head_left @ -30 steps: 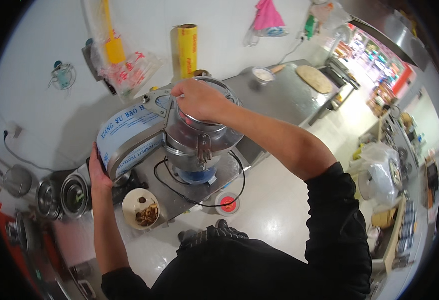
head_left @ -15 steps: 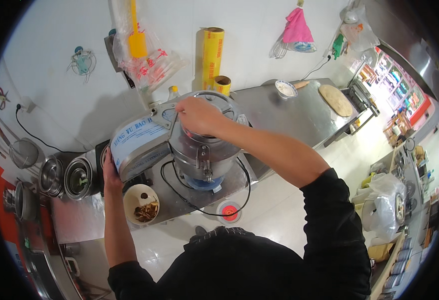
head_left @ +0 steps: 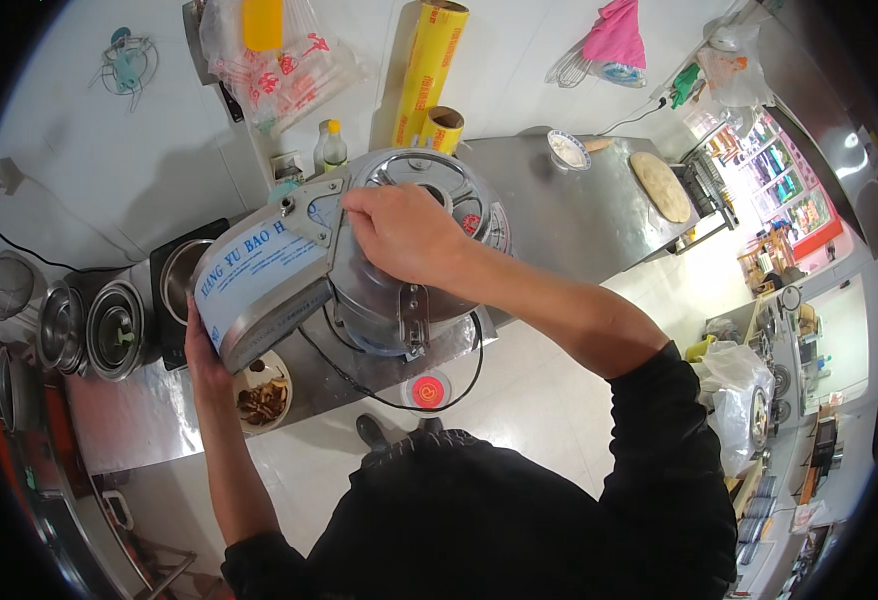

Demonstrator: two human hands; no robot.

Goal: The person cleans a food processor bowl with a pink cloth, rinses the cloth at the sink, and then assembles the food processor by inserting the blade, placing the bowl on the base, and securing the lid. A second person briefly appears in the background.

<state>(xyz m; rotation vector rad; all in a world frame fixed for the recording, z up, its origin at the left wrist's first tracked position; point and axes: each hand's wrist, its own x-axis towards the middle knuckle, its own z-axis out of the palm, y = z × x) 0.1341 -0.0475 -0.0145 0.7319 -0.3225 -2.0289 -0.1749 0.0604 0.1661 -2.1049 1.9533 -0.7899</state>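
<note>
A round steel food machine (head_left: 374,310) stands on the counter, with a lid and a curved side housing (head_left: 264,265) covered in blue-printed white film. My left hand (head_left: 205,350) holds the outer end of that housing, fingers along its edge. My right hand (head_left: 404,232) is closed over the near part of the lid, beside the metal bracket (head_left: 321,212). What its fingers grip is hidden beneath the hand. A latch (head_left: 414,320) sits on the drum's front. Below my left hand is a pale bowl (head_left: 284,405) of brown pieces, partly covered by the housing.
Steel bowls (head_left: 116,330) stand at the left. Behind the machine are a yellow-capped bottle (head_left: 334,148) and yellow film rolls (head_left: 429,75). A bowl of white powder (head_left: 567,150) and flat dough (head_left: 659,187) lie right on the steel counter (head_left: 549,225). A black cable (head_left: 389,400) loops over the front edge.
The view has shifted, bringing the machine higher in the picture and showing more of the bottle behind. Both hands stay at about the same places on the machine.
</note>
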